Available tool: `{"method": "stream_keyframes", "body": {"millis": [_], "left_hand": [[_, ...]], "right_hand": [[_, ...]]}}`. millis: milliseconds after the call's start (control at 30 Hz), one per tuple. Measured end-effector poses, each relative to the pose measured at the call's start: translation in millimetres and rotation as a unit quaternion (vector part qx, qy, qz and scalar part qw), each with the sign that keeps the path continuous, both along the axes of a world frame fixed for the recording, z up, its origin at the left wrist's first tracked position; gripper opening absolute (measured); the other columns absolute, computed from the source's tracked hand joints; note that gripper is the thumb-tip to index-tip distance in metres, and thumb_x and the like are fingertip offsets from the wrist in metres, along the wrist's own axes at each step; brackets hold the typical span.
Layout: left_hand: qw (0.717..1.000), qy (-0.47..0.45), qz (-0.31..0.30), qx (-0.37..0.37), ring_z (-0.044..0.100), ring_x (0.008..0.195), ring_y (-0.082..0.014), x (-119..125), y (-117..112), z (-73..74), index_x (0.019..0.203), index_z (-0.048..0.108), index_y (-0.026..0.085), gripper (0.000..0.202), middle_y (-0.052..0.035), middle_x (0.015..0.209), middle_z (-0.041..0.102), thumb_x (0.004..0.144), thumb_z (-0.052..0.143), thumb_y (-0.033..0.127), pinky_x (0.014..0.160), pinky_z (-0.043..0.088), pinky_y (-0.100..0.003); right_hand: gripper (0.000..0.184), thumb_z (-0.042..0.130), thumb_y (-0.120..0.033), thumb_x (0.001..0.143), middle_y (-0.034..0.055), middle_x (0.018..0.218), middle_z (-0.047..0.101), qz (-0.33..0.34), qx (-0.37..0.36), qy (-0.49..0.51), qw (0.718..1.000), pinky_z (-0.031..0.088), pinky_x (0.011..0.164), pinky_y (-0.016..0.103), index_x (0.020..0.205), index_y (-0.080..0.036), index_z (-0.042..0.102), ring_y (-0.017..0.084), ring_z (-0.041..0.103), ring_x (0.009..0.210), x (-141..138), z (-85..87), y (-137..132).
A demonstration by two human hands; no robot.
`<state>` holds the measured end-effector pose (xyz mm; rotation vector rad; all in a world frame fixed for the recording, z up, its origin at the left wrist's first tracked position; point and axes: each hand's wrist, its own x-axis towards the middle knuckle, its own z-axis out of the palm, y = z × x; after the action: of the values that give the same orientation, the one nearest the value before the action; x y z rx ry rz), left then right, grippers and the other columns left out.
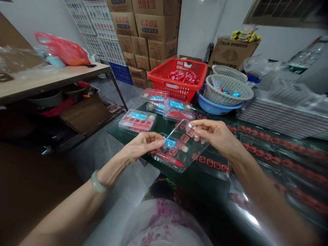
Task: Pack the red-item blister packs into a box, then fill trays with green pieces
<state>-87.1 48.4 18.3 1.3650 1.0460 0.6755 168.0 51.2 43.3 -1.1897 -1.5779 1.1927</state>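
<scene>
Both hands hold a clear plastic box [189,158] above the front of the dark green table. My left hand [148,145] pinches its left edge between thumb and fingers. On the far right side, the fingers of my right hand [211,132] are closed on its clear lid, which stands tilted up. Inside lie a blue patterned packet [169,142], several small red pieces [173,151] and a long red pen-shaped item [167,157]. Just left of it rests a filled box [137,120] with its lid down. More filled boxes [178,108] are piled behind.
A red basket [176,88] of red-wrapped pieces stands at the back, beside grey colanders [229,94] over a blue basin [217,108]. Rows of clear trays [258,145] with red pieces cover the right side. A wooden table [58,77] is at left; cartons [157,27] are stacked behind.
</scene>
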Motion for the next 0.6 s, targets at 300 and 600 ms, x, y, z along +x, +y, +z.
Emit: {"method": "stream_keyframes", "body": {"millis": [300, 600], "left_hand": [[0.992, -0.005, -0.05, 0.117, 0.045, 0.047, -0.0086, 30, 24, 34.9, 0.092, 0.067, 0.014, 0.024, -0.0008, 0.058, 0.057, 0.072, 0.069, 0.028, 0.043, 0.029, -0.02], [0.968, -0.074, 0.239, 0.005, 0.044, 0.041, -0.0057, 14, -6, -26.3, 0.08, 0.061, 0.012, 0.029, -0.0004, 0.058, 0.058, 0.064, 0.075, 0.032, 0.033, 0.027, -0.016]], "right_hand": [[0.019, 0.063, -0.017, 0.068, -0.0035, 0.057, 0.062, 0.212, -0.025, -0.116, 0.97, 0.04, 0.048, 0.02, 0.084, -0.017, 0.072, 0.007, 0.052, 0.05, -29, 36.5, 39], [0.032, 0.057, -0.02, 0.077, 0.0089, 0.102, 0.062, -0.071, 0.213, -0.253, 0.941, 0.048, 0.077, 0.035, 0.108, -0.015, 0.062, 0.02, 0.059, 0.09, -16, -14.0, 10]]}}
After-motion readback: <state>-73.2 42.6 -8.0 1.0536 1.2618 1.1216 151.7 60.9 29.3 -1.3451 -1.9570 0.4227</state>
